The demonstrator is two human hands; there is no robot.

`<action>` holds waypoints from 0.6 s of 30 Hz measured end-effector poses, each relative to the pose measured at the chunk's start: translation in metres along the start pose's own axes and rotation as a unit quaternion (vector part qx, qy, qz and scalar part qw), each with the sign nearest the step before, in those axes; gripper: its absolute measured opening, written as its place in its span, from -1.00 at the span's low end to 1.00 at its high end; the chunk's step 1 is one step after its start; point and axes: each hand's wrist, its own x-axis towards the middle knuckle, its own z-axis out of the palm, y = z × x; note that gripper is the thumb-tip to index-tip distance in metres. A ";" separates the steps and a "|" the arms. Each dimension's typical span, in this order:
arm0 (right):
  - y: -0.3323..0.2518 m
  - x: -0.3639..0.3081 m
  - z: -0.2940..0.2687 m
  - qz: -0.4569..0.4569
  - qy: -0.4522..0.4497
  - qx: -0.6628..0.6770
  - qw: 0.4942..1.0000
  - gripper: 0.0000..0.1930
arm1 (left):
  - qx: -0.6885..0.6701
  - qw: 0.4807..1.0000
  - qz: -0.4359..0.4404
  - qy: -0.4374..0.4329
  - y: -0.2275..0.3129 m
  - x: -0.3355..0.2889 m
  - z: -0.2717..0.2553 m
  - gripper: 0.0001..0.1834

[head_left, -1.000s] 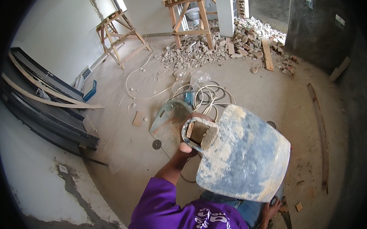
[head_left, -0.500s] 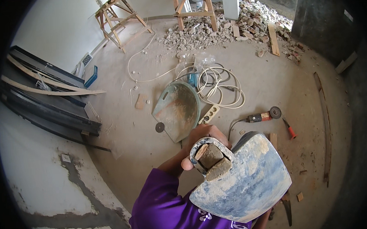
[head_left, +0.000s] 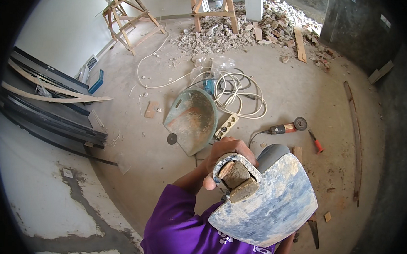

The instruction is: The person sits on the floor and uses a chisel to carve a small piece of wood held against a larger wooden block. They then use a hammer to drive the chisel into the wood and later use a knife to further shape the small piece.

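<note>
A hoe (head_left: 268, 206) with a worn blue, mud-smeared blade is held up close in front of me. The end of its wooden handle (head_left: 236, 176) fills the metal socket ring, with wooden wedges packed beside it. My left hand (head_left: 228, 149) is closed around the hoe just behind the ring, and its thumb shows at the ring's left side. The blade covers part of my purple shirt. A bit of my right forearm (head_left: 287, 247) appears below the blade; the right hand itself is hidden.
On the floor lie a green dustpan-like scoop (head_left: 194, 120), a power strip (head_left: 226, 126), a coiled cable (head_left: 240, 96), an angle grinder (head_left: 285, 127), a red-handled tool (head_left: 317, 142) and a saw (head_left: 313, 231). Rubble (head_left: 217, 35) and wooden trestles (head_left: 130, 21) stand farther back. Dark panels (head_left: 53, 117) lean left.
The view has shifted slightly, so the floor things sit a little farther left. My left hand keeps its grip on the hoe, whose blade is tilted marginally differently.
</note>
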 end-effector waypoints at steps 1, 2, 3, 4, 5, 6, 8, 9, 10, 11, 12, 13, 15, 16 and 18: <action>0.000 -0.001 0.001 0.000 -0.002 0.001 1.000 -0.44 | 0.004 1.000 -0.004 0.002 0.002 -0.001 0.000 0.09; 0.000 -0.002 0.001 -0.001 -0.004 0.002 1.000 -0.44 | 0.008 1.000 -0.008 0.004 0.004 -0.001 0.000 0.10; 0.000 -0.004 0.002 -0.002 -0.005 0.003 1.000 -0.44 | 0.012 1.000 -0.013 0.006 0.006 -0.002 -0.001 0.11; 0.000 -0.006 0.003 0.000 -0.008 0.006 1.000 -0.44 | 0.013 1.000 -0.011 0.006 0.007 -0.003 -0.002 0.11; 0.000 -0.007 0.003 -0.001 -0.008 0.007 1.000 -0.44 | 0.013 1.000 -0.007 0.005 0.006 -0.003 -0.004 0.12; 0.000 -0.008 0.004 -0.001 -0.009 0.012 1.000 -0.44 | 0.024 1.000 -0.012 -0.003 0.005 -0.005 -0.007 0.12; 0.003 -0.011 0.005 0.003 -0.008 0.021 1.000 -0.43 | 0.033 0.999 -0.026 -0.021 -0.003 -0.005 -0.011 0.13; 0.005 -0.013 0.004 0.006 -0.005 0.031 1.000 -0.43 | 0.033 0.999 -0.028 -0.020 -0.003 -0.003 -0.010 0.13; 0.007 -0.012 -0.002 0.007 0.004 0.037 0.999 -0.43 | 0.031 0.999 -0.033 -0.012 -0.010 0.001 -0.008 0.13; 0.009 -0.011 -0.004 0.006 0.011 0.046 0.999 -0.43 | 0.044 0.998 -0.036 0.010 -0.015 0.001 -0.011 0.12; 0.007 -0.017 -0.012 0.013 0.027 0.037 0.999 -0.43 | 0.059 0.997 -0.040 0.041 -0.027 0.000 -0.016 0.12; -0.011 -0.026 0.000 0.017 0.026 0.016 0.999 -0.42 | 0.105 0.990 -0.048 0.079 -0.021 0.000 -0.021 0.12; -0.043 -0.035 0.007 -0.032 0.056 -0.062 0.996 -0.46 | 0.191 0.963 -0.070 0.174 -0.005 -0.015 -0.046 0.12; -0.069 -0.031 0.008 -0.045 0.054 -0.054 0.996 -0.49 | 0.224 0.949 -0.074 0.210 0.001 -0.018 -0.059 0.11; -0.087 -0.027 0.001 -0.034 0.064 -0.054 0.996 -0.54 | 0.257 0.929 -0.084 0.252 -0.008 -0.015 -0.075 0.11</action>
